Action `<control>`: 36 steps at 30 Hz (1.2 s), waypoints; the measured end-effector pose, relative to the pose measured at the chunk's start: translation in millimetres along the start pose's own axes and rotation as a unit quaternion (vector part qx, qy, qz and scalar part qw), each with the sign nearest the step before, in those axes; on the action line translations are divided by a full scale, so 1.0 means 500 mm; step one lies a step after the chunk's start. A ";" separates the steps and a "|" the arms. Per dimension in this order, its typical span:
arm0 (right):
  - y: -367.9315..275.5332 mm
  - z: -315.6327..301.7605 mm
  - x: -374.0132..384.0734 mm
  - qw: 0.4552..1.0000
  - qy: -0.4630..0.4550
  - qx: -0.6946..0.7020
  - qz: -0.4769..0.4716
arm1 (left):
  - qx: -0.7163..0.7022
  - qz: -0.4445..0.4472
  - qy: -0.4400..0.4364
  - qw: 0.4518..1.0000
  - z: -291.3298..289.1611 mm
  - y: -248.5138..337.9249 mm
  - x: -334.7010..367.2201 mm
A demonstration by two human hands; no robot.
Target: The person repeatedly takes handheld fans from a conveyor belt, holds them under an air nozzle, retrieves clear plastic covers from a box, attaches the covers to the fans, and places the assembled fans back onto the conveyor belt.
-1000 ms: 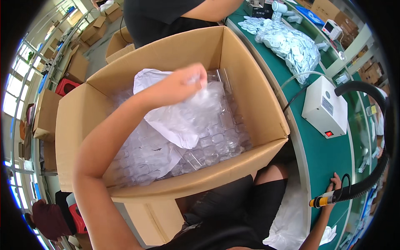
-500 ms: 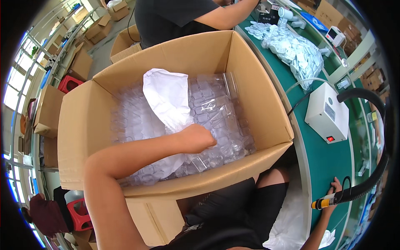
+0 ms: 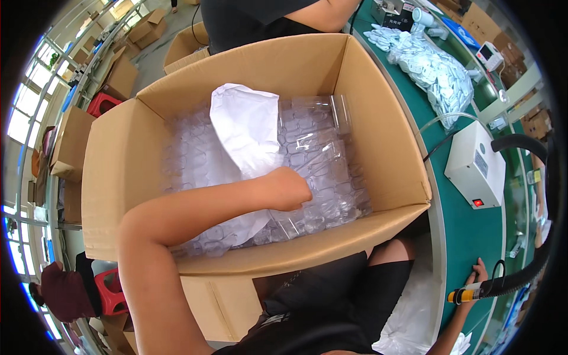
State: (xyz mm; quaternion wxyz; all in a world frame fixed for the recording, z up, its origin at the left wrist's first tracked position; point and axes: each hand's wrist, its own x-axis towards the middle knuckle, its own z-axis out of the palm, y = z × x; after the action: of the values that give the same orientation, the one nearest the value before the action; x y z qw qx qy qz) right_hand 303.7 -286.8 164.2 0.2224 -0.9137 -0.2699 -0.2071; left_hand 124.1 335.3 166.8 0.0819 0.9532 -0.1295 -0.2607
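Note:
My left arm reaches over a big cardboard box (image 3: 387, 127). In it, my left hand (image 3: 289, 188) is curled closed, knuckles up, against clear plastic trays (image 3: 310, 139) with rows of rounded pockets. What its fingers grip, if anything, is hidden beneath the hand. Beside it lies a crumpled white sheet (image 3: 245, 121), spread over the trays and running under my forearm. My right hand (image 3: 480, 271) rests on the green table (image 3: 464, 236) with its fingers stretched out. A black hose (image 3: 503, 287) with a yellow-ringed end crosses in front of that hand and partly covers it.
A white box-shaped machine (image 3: 478, 165) with a lit red switch stands on the table. Behind it sits a bag of pale blue parts (image 3: 438, 74). Another person (image 3: 260, 23) sits beyond the box. Red stools (image 3: 109, 293) and cartons (image 3: 71, 145) are at the left.
The whole view has shifted slightly, so the box and table appear a little higher and further right. My left hand stays closed at about the same place over the trays.

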 end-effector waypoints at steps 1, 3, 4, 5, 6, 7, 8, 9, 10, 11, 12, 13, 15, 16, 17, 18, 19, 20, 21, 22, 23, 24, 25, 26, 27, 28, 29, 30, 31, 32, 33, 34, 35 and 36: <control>-0.003 -0.002 0.002 1.000 -0.002 0.002 -0.001 | -0.002 -0.002 -0.002 1.000 0.002 0.000 0.004; -0.006 -0.005 0.005 1.000 -0.021 -0.010 -0.014 | -0.073 0.021 0.054 0.996 -0.006 -0.001 0.007; -0.006 -0.005 0.005 1.000 -0.023 -0.009 -0.015 | -0.137 0.027 0.090 0.986 -0.016 -0.006 0.003; -0.005 -0.005 0.006 1.000 -0.027 -0.008 -0.008 | -0.199 0.032 0.125 0.971 -0.030 -0.016 -0.001; -0.005 -0.003 0.007 1.000 -0.030 -0.005 -0.002 | -0.266 0.053 0.116 0.956 -0.049 -0.030 -0.006; 0.001 -0.009 0.005 0.999 -0.032 -0.007 -0.002 | -0.276 0.055 0.165 0.945 -0.073 -0.031 -0.006; 0.011 -0.019 0.001 0.999 -0.048 -0.012 -0.007 | -0.285 0.057 0.214 0.933 -0.094 -0.032 -0.007; 0.013 -0.023 0.002 0.998 -0.063 -0.014 -0.013 | -0.333 0.081 0.271 0.899 -0.101 -0.038 -0.008; 0.008 -0.023 0.002 0.998 -0.063 -0.012 -0.014 | -0.333 0.080 0.271 0.900 -0.107 -0.045 -0.009; 0.012 -0.021 0.001 0.998 -0.064 -0.011 -0.014 | -0.409 0.072 0.269 0.869 -0.112 -0.052 -0.009; 0.014 -0.021 0.000 0.998 -0.066 -0.007 -0.012 | -0.482 0.065 0.265 0.833 -0.115 -0.055 -0.009; 0.015 -0.022 -0.001 0.998 -0.069 -0.003 -0.010 | -0.536 0.049 0.230 0.811 -0.120 -0.054 -0.015; 0.002 -0.024 0.002 0.997 -0.076 -0.009 -0.009 | -0.414 0.055 0.197 0.887 -0.113 -0.054 -0.016; -0.005 -0.024 0.005 0.997 -0.082 -0.013 -0.009 | -0.281 0.058 0.161 0.944 -0.109 -0.050 -0.019; -0.004 -0.025 0.004 0.997 -0.080 -0.011 -0.005 | -0.233 0.058 0.129 0.962 -0.097 -0.031 -0.023; -0.004 -0.022 0.003 0.997 -0.077 -0.005 -0.003 | -0.183 0.051 0.116 0.975 -0.077 -0.011 -0.030; -0.003 -0.019 0.002 0.997 -0.081 0.006 0.016 | -0.133 0.043 0.102 0.985 -0.060 0.005 -0.031; 0.005 -0.020 0.001 0.997 -0.080 -0.002 0.003 | -0.053 0.020 0.047 0.997 -0.054 0.014 -0.026; 0.019 -0.022 -0.001 0.997 -0.079 -0.008 -0.012 | -0.056 0.010 0.045 0.997 -0.040 0.011 -0.018; 0.037 -0.020 -0.005 0.996 -0.083 -0.003 -0.015 | -0.043 0.008 0.049 0.998 -0.015 -0.002 -0.004; 0.057 -0.017 -0.012 0.996 -0.089 -0.012 -0.027 | -0.031 0.005 0.053 0.998 0.010 -0.016 0.005; 0.077 -0.025 -0.020 0.995 -0.097 -0.001 -0.024 | -0.097 0.020 0.076 0.992 0.004 -0.021 0.016; 0.072 -0.036 -0.020 0.994 -0.106 0.007 -0.020 | -0.158 0.034 0.110 0.981 -0.011 -0.027 0.015; 0.067 -0.041 -0.019 0.994 -0.112 0.006 -0.016 | -0.218 0.048 0.144 0.964 -0.027 -0.034 0.014; 0.055 -0.042 -0.015 0.993 -0.117 0.004 -0.014 | -0.222 0.049 0.163 0.960 -0.053 -0.037 0.001; 0.050 -0.040 -0.013 0.993 -0.119 -0.005 -0.003 | -0.255 0.059 0.210 0.942 -0.061 -0.044 -0.002; 0.043 -0.038 -0.010 0.993 -0.120 -0.014 0.008 | -0.286 0.069 0.255 0.921 -0.065 -0.047 -0.005; 0.032 -0.034 -0.007 0.993 -0.120 -0.016 0.010 | -0.349 0.057 0.269 0.896 -0.068 -0.046 -0.007; 0.019 -0.028 -0.004 0.993 -0.118 -0.025 0.017 | -0.350 0.059 0.268 0.895 -0.076 -0.046 -0.005; 0.009 -0.023 -0.002 0.992 -0.116 -0.034 0.023 | -0.467 0.047 0.288 0.835 -0.087 -0.048 -0.003; 0.002 -0.025 -0.002 0.992 -0.117 -0.038 0.025 | -0.577 0.035 0.301 0.758 -0.102 -0.048 -0.003; -0.003 -0.030 -0.002 0.993 -0.112 -0.036 0.031 | -0.541 -0.032 0.226 0.809 -0.143 -0.050 -0.026; -0.008 -0.034 -0.003 0.993 -0.106 -0.035 0.036 | -0.545 -0.029 0.222 0.808 -0.147 -0.048 -0.026; -0.015 -0.038 -0.002 0.993 -0.108 -0.038 0.037 | -0.446 0.037 0.279 0.849 -0.148 -0.044 -0.026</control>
State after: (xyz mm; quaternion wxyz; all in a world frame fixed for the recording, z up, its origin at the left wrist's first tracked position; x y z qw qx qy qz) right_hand 293.6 -291.2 181.7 0.1644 -0.9480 -0.2497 -0.1093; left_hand 156.0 366.6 231.2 0.5407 0.8411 -0.0063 -0.0102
